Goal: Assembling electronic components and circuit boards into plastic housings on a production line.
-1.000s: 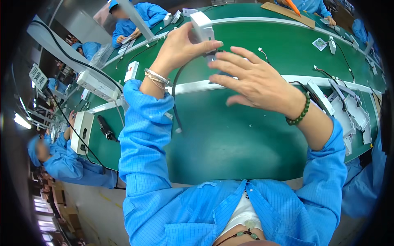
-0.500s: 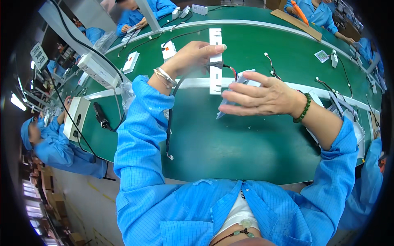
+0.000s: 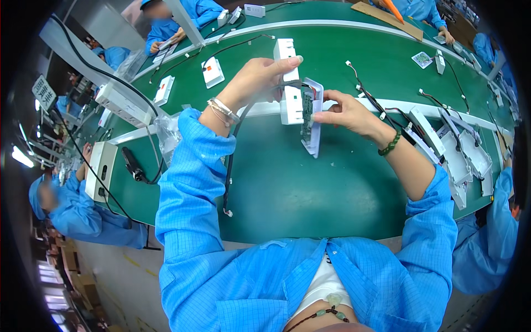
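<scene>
My left hand [image 3: 264, 80] grips a white plastic housing [image 3: 291, 105], held upright on edge, with the thumb across its near face. A dark cable [image 3: 231, 160] comes out by the housing and hangs down to a small white connector. Just right of it, my right hand [image 3: 349, 112] pinches a white cover [image 3: 315, 133] between thumb and fingers. A green circuit board [image 3: 306, 113] shows on the cover's side facing the housing. Thin coloured wires run between the two parts near the top. Housing and cover stand close together; whether they touch, I cannot tell.
Several white housings with cables [image 3: 462, 157] lie heaped at the right. White boxes [image 3: 213, 73] sit beyond the bench's pale rail [image 3: 381, 105]. A black plug [image 3: 133, 164] and a beige box [image 3: 101, 170] are at the left. Other people in blue work around the bench.
My right hand has gone from spread fingers to a pinch on the cover. The cover has turned upright, its circuit board now showing beside the housing. My left hand keeps its hold.
</scene>
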